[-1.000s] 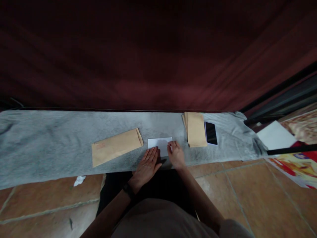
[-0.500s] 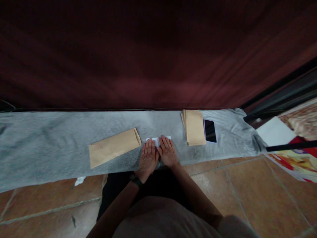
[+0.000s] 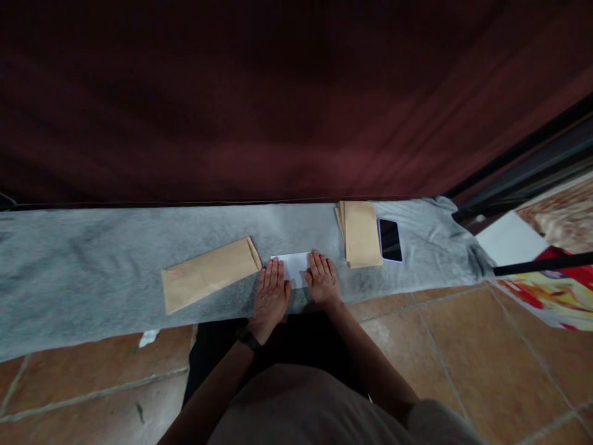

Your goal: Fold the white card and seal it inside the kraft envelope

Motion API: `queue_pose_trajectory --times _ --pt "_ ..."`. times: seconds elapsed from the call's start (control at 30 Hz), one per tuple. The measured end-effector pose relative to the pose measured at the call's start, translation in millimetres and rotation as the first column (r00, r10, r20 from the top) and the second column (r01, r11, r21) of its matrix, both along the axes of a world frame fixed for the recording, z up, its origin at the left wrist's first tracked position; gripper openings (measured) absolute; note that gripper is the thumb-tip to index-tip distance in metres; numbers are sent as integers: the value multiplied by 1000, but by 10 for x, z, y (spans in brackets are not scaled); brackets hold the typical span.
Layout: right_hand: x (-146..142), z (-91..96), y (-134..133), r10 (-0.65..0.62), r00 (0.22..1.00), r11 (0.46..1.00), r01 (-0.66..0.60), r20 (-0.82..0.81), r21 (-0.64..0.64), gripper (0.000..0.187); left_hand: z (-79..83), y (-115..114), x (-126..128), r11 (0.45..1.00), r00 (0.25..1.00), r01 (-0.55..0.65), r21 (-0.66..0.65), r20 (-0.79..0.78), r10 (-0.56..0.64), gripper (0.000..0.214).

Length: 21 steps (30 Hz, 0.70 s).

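A small white sheet of paper (image 3: 296, 270) lies flat on the grey cloth in front of me. My left hand (image 3: 272, 290) rests palm down on its left end, fingers stretched out. On the right end lies my right hand (image 3: 323, 279), also flat, its thumb pointing inward over the paper. Both hands cover the paper's side edges. A long brown envelope (image 3: 210, 275) is just left of my left hand, slanted. Off to the right of my right hand sits a small stack of brown envelopes (image 3: 364, 235).
A phone (image 3: 390, 240) with a dark screen lies beside the stack. The grey cloth (image 3: 92, 259) covers a narrow bench along a dark red curtain (image 3: 296, 154). On the right, a black bar (image 3: 546, 264) crosses above a colourful printed sheet (image 3: 551, 293).
My hands have slid apart, the left one leftward and the right one rightward. More of the white paper shows between them. The view has shifted slightly.
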State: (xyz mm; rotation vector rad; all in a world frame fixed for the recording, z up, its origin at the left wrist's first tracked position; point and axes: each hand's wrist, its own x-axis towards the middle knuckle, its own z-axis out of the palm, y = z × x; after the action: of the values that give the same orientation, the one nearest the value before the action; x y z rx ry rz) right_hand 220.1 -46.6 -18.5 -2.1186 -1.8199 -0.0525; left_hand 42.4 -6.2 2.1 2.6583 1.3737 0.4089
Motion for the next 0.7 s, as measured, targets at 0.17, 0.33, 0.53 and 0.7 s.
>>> queue_pose_trajectory --times 0.17,0.33,0.53,0.7 --pt "-14 -10 2 -6 1000 1000 6 4 6 56 9 -167 -33 987 985 163 -8 -52 -164 60" --pt "5 -14 8 -6 1000 1000 6 -2 23 56 -19 -204 -115 988 984 156 0 -82 -156 62" --pt "-165 87 -43 34 999 999 -33 -38 28 56 -10 -189 -181 983 978 183 13 -103 -181 62" --pt "-482 148 -283 251 965 968 -250 -74 21 56 -21 -210 -230 980 974 200 14 -108 -197 64"
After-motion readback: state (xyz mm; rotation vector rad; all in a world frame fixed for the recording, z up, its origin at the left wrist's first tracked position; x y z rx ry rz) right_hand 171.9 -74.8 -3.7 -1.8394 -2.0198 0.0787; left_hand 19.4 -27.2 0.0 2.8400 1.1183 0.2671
